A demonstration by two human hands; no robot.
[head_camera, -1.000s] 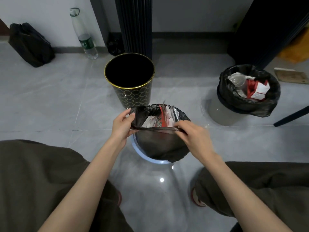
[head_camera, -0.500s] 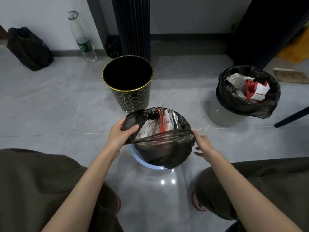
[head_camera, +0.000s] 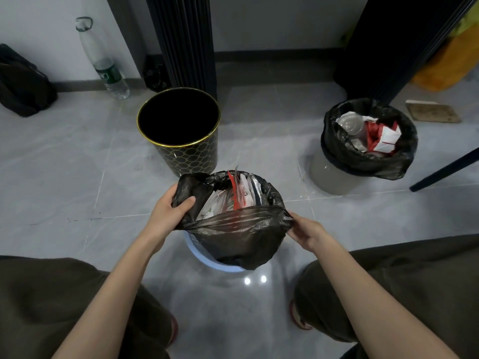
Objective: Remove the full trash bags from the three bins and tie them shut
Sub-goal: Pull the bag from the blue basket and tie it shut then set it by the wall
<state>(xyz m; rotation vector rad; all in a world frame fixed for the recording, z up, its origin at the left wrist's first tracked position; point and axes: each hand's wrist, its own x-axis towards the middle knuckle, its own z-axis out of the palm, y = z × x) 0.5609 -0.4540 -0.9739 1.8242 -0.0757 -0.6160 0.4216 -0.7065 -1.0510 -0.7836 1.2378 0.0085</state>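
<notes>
The left hand (head_camera: 168,211) grips the left side of the bag (head_camera: 238,242) at its rim, thumb over the film and fingers curled under it. The right hand (head_camera: 308,231) now pinches the right end of the rim. Half a second ago this hand was loose beside the bag; before that it held the near edge. The film is now stretched between both hands, and the near rim is off the blue bin (head_camera: 207,263). The bag itself sits in this bin, at the near middle of the floor. I judge the lifting can begin. The black bin (head_camera: 186,159) shows no bag; the grey bin (head_camera: 329,177) is not yet emptied.
</notes>
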